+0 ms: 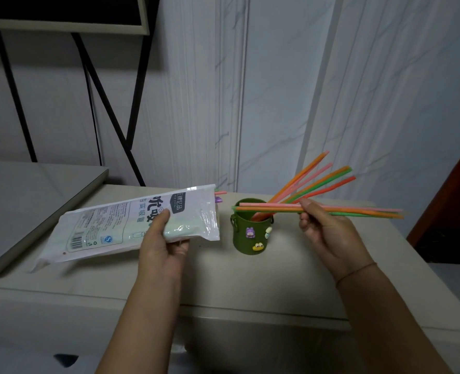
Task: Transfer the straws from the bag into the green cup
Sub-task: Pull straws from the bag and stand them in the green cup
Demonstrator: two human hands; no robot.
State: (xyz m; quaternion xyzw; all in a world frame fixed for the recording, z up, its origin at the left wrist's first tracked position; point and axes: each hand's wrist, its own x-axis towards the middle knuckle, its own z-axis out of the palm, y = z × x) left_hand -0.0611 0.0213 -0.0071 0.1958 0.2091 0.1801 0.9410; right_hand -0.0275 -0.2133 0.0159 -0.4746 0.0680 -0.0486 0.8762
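Head view. The left hand (pixel 167 238) grips the bag (pixel 131 225) near its open end, thumb on top of the printed face and the other fingers (pixel 181 248) curled beneath. The bag is held just above the table (pixel 264 279), its mouth facing right toward the green cup (pixel 251 233). A few straw tips (pixel 219 197) project from that mouth, so the bag is judged not yet emptied.

The right hand (pixel 323 228) pinches a small bundle of straws (pixel 358 211) between thumb and fingertips. The bundle's long axis runs nearly level, left to right. Its left tips lie over the cup's rim, and the greater length extends to the right, beyond the hand.

The cup stands upright on the table between the two hands, below and to the left of the right hand. That hand is judged the nearer. Several straws (pixel 312 182) already stand in the cup, fanned out and leaning up to the right.

Assessment: the held bundle lies across the cup opening, not in line with it. The left tips need to dip into the opening and the right ends to rise before release. The leaning straws crowd the right side of the opening.
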